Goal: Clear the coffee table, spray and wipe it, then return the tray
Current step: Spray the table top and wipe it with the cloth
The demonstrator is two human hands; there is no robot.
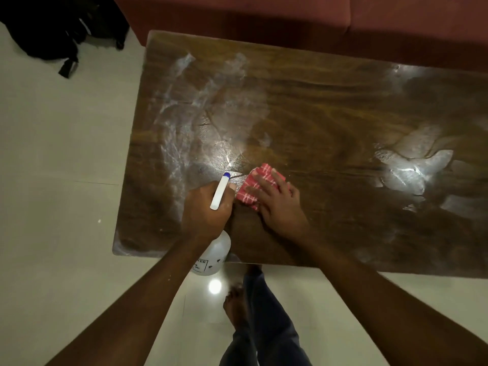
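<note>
We're right on the coffee table, and its dark wood top is streaked with wet, pale smears, thickest on the left half and again out on the right. Nothing stands on it but our own tools, so we'd judge the clearing done and the wiping in hand. Near the front edge sits the red checked cloth, folded into a pad. Our right hand lies flat on top of it, fingers straight and spread, pressing it down (a flat palm spreads the push, so the pad drags evenly). Just beside it, almost touching the cloth, our left hand is clenched round the neck of the white spray bottle. The bottle hangs tilted, its body over the table's near edge and its blue-tipped nozzle aimed forward at the wet patch ahead of the cloth. Holding it there makes sense to us: spray and wipe can alternate without a hand going away. The right-hand smears look unwiped, so we reckon plenty of the top is left to do. The tray isn't anywhere in view. Further out, a reddish sofa runs along the far side, a black bag slumps on the pale tiled floor at far left, and our bare foot shows below the near edge.
</note>
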